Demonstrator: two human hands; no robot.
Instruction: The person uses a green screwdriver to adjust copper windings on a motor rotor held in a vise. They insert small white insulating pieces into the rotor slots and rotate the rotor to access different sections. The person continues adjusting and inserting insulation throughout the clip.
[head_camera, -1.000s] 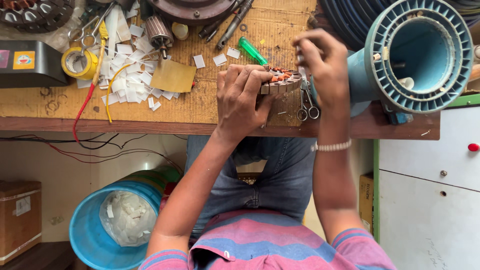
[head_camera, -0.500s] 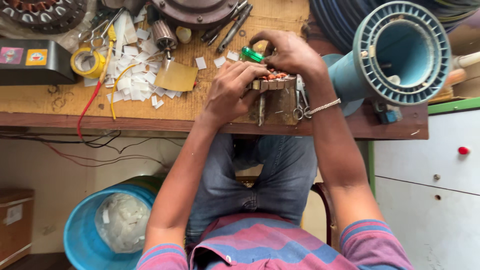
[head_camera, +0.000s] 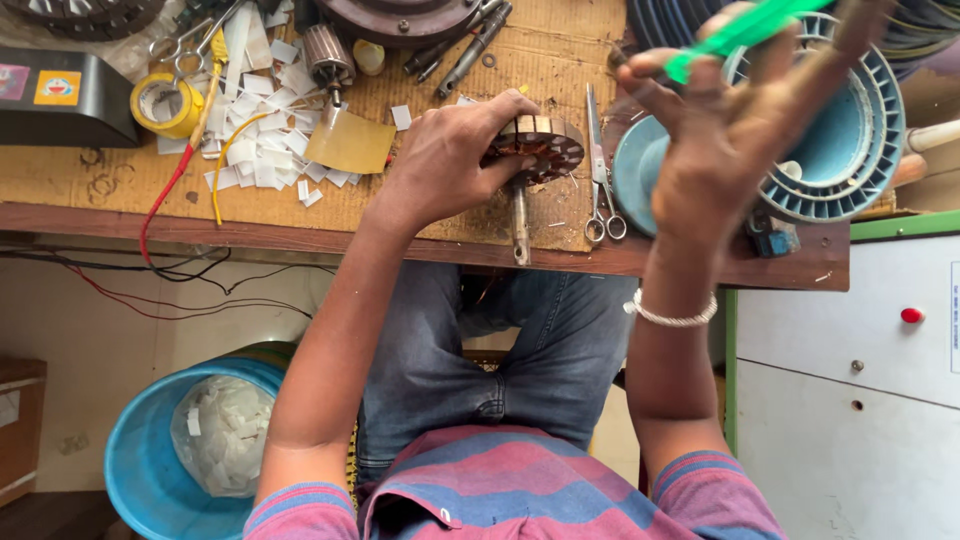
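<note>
- Nearest us, our right hand (head_camera: 735, 140) is lifted off the bench, fingers pinched around a slim green plastic tool (head_camera: 740, 32).
- Below it, our left hand (head_camera: 450, 160) is clamped on the round, copper-wound motor rotor (head_camera: 540, 148), steel shaft pointing toward us, resting on the worn wooden workbench (head_camera: 120, 195).
- Just beside the rotor lie steel scissors (head_camera: 598, 185).
- Further left, white paper scraps (head_camera: 265, 150) and a yellow tape roll (head_camera: 160, 103).
- Behind our raised hand stands a blue ribbed plastic fan housing (head_camera: 850, 140).
</note>
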